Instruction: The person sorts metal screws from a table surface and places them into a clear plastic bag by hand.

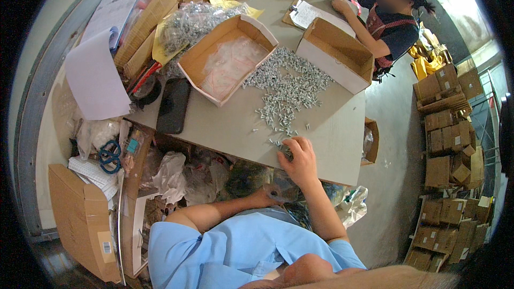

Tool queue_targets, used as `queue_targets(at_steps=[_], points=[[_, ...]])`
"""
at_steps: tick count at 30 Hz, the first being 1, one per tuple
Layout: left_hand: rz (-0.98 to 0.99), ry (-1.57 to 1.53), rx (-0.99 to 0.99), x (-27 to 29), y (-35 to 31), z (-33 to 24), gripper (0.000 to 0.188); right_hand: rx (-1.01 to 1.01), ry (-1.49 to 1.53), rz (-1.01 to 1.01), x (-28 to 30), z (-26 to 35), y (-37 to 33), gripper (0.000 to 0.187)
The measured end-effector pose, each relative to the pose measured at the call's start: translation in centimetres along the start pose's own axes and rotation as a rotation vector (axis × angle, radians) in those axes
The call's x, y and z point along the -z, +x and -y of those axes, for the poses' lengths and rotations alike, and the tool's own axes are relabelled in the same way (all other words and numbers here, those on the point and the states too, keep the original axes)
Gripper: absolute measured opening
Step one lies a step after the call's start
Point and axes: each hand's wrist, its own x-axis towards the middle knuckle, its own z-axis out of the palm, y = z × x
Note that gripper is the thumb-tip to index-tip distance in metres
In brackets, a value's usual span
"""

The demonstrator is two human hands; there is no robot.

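Observation:
Small silver screws (289, 83) lie in a loose heap across the grey table (337, 139), thinning into a trail toward its near edge. At that edge my right hand (300, 161) rests with curled fingers around a few screws. My left hand (261, 197) is below the tabletop, in front of my body, closed on a clear plastic bag (286, 186). The bag hangs just under the edge, close to my right wrist; its contents are hard to make out. An open white box (227, 93) with clear bags inside stands left of the heap.
Another open box (334, 61) stands right of the heap, near a clipboard (321, 15) and a co-worker (393, 27) across the table. A black phone (173, 106) lies at the left edge. Blue-handled scissors (110, 156) and cartons (85, 219) are lower left.

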Motion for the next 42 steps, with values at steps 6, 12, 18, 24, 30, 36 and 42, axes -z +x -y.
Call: queue_targets(at_steps=[6,12,18,24,30,36,42], points=[[0.045,0.017,0.025,-0.2,0.4,1.6,0.026,-0.020,-0.004,0.042,0.0,-0.5,-0.3,0.017],[0.074,0.036,0.078,0.1,0.2,1.3,0.033,-0.121,0.003,0.384,2.9,1.0,-1.9,0.015],[-0.097,-0.004,-0.084,-0.8,0.3,1.9,0.030,-0.166,0.110,0.335,2.2,1.5,-0.6,0.018],[0.003,-0.043,0.036,0.3,-0.1,-0.4,0.033,0.067,0.006,0.042,-1.2,1.8,1.7,0.018],[0.023,-0.041,0.025,-0.6,0.3,0.8,0.030,-0.003,0.022,0.231,0.3,0.9,-0.9,0.011],[0.056,-0.112,0.044,0.4,-0.2,-1.8,0.034,-0.071,0.219,0.483,4.3,1.1,-2.0,0.009],[0.054,0.059,0.108,0.4,0.0,-0.8,0.028,-0.202,0.342,0.383,4.0,-0.1,-1.9,0.010]])
